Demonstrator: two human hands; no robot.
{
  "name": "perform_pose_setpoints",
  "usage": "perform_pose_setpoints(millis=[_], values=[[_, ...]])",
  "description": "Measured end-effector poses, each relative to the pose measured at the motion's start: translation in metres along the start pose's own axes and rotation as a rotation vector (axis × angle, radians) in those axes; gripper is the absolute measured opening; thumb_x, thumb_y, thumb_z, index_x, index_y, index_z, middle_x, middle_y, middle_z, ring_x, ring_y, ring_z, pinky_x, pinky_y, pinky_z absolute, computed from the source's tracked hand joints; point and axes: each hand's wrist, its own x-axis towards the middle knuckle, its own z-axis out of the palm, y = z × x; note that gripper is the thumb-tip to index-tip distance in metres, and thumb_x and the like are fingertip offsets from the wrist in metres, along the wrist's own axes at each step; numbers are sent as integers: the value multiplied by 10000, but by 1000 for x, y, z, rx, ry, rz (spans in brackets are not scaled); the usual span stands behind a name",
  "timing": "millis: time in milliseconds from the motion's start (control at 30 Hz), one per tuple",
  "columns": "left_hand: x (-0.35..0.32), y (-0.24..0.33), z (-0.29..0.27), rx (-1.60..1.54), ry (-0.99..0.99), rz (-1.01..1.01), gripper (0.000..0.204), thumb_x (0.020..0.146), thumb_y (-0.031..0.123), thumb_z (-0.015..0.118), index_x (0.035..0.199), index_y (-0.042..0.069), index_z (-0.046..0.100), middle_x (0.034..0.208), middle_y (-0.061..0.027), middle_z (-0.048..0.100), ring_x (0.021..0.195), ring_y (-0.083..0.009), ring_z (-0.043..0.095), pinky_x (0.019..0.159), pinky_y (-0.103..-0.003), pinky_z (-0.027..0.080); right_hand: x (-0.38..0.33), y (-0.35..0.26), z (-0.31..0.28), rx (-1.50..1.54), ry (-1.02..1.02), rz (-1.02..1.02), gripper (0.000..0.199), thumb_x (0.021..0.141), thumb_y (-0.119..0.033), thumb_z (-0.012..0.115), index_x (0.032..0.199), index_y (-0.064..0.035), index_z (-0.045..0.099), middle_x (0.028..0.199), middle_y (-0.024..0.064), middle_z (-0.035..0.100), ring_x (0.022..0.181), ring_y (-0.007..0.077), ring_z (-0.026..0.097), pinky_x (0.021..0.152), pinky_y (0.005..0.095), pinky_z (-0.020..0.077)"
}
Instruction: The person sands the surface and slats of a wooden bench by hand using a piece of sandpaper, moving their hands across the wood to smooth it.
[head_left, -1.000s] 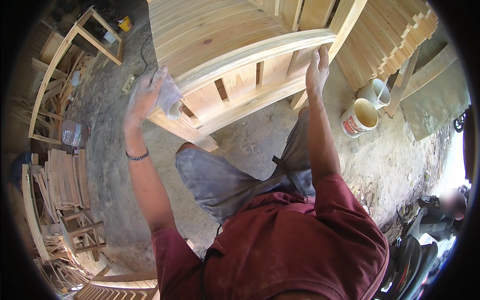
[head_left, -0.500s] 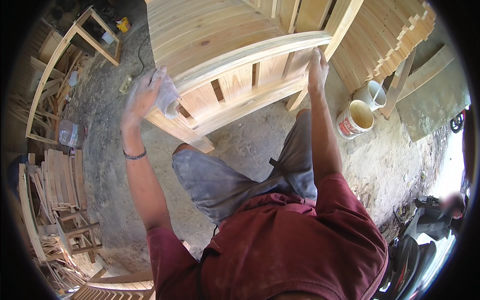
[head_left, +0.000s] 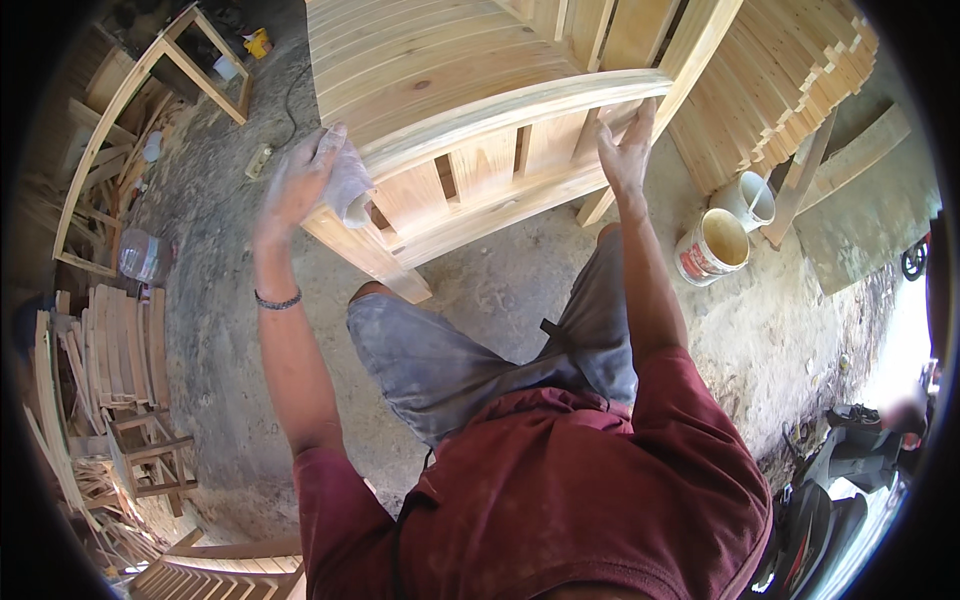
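A large piece of slatted bare-wood furniture (head_left: 470,70) stands in front of me, its curved front rail running across the view. My left hand (head_left: 300,180) grips a pale, crumpled sanding sheet (head_left: 350,185) and presses it against the left corner of the rail, above a square leg (head_left: 365,250). My right hand (head_left: 625,150) lies flat, fingers spread, on the right end of the rail where it meets an upright post. A dark bracelet sits on my left wrist.
Two open buckets (head_left: 712,245) stand on the dusty concrete floor (head_left: 780,330) to the right. A stack of planks (head_left: 780,80) leans at upper right. Wooden frames and chair parts (head_left: 110,350) pile up along the left. A clear plastic bottle (head_left: 142,255) lies left.
My left hand with the sheet has shifted slightly along the left corner of the rail. My right hand stays pressed on the right end.
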Motion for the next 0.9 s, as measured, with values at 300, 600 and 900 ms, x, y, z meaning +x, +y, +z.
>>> perform_pose_setpoints(millis=[300, 600, 900], values=[[-1, 4, -1, 70, 14, -15, 635, 1028, 572, 454, 1245, 5, 642, 1156, -274, 671, 1100, -452, 618, 965, -443, 463, -2, -19, 13, -257, 43, 102, 990, 816, -317, 808, 1516, 86, 235, 1491, 312, 357, 1414, 463, 361, 1160, 496, 359], [1, 2, -3, -2, -19, -41, 627, 1032, 558, 458, 1250, -1, 639, 1173, -275, 667, 1110, -460, 608, 968, -434, 466, -24, 1, 3, -276, -52, 149, 1057, 754, -350, 848, 1526, 68, 258, 1485, 297, 410, 1398, 441, 406, 1144, 489, 381], [-5, 6, -1, 3, 49, -34, 616, 1022, 553, 487, 1236, -2, 651, 1110, -274, 684, 1038, -451, 632, 929, -424, 477, -10, -7, 4, -234, 2, 137, 966, 819, -368, 822, 1522, 50, 307, 1498, 297, 402, 1389, 409, 414, 1150, 479, 354]])
